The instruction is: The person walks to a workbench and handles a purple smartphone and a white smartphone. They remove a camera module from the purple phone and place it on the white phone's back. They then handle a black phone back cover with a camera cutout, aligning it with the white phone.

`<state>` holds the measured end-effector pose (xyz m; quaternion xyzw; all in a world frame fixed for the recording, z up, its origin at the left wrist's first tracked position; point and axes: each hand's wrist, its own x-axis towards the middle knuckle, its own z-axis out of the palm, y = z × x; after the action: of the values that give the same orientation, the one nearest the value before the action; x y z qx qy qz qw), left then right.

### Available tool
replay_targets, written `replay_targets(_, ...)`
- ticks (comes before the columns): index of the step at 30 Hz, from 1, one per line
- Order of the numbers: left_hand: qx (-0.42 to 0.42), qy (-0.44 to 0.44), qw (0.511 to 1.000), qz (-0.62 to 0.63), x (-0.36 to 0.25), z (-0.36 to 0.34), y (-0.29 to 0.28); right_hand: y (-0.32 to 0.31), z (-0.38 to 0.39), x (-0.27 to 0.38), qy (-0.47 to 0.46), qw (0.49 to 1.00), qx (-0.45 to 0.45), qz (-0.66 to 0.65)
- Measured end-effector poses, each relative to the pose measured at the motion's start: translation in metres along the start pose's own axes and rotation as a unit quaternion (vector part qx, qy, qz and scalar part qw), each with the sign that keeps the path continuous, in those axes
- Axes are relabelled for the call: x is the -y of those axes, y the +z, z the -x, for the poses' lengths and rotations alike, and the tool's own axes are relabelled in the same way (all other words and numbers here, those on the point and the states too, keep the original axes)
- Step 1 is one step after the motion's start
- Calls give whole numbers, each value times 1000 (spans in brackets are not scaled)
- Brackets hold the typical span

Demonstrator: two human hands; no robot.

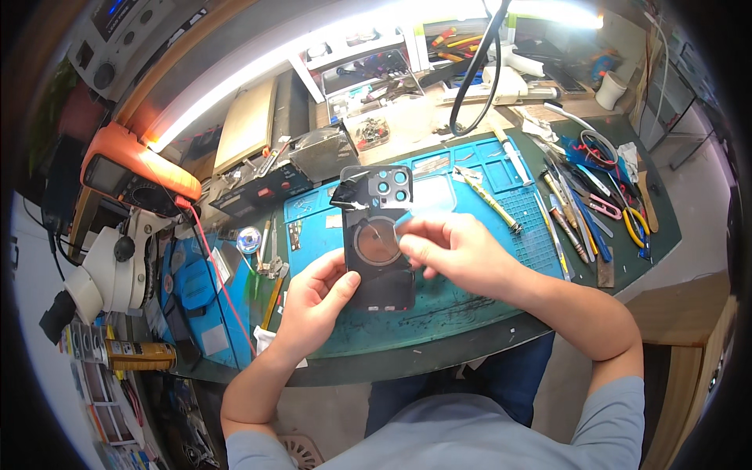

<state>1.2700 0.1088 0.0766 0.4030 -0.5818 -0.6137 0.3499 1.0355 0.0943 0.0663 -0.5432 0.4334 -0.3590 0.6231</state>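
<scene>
A dark smartphone (389, 287), its back facing up, is held over the blue-green work mat. Near its top sits a camera block with several teal-rimmed lenses, and a pale ring marks its middle. My left hand (319, 296) grips the phone by its left edge, thumb on the near part of the back. A crumpled piece of black film (350, 193) sticks up at the phone's upper left. Over the ring's right side, my right hand (446, 249) pinches a small light-blue piece (403, 219); its exact kind is unclear.
The blue mat (486, 235) has trays and a yellow-green tube (495, 200). Tweezers, pliers (636, 227) and other tools crowd the right. To the left are an orange multimeter (133, 168) with a red lead, a white microscope (102, 282) and a solder spool (249, 240). A black cable hangs overhead.
</scene>
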Motion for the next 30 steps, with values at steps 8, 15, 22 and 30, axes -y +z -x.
replay_targets(8,60,18,998,21,-2,2,0,-15,-5,4,-55,992,-58,-97)
replay_targets(15,14,-54,994,92,0,4,-5,2,5,4,22,985,82,-150)
replay_targets(22,-9,-90,993,81,3,4,-5,5,6,5,24,988,92,-121)
replay_targets(30,-17,-96,992,74,4,6,-4,7,8,6,44,989,95,-100)
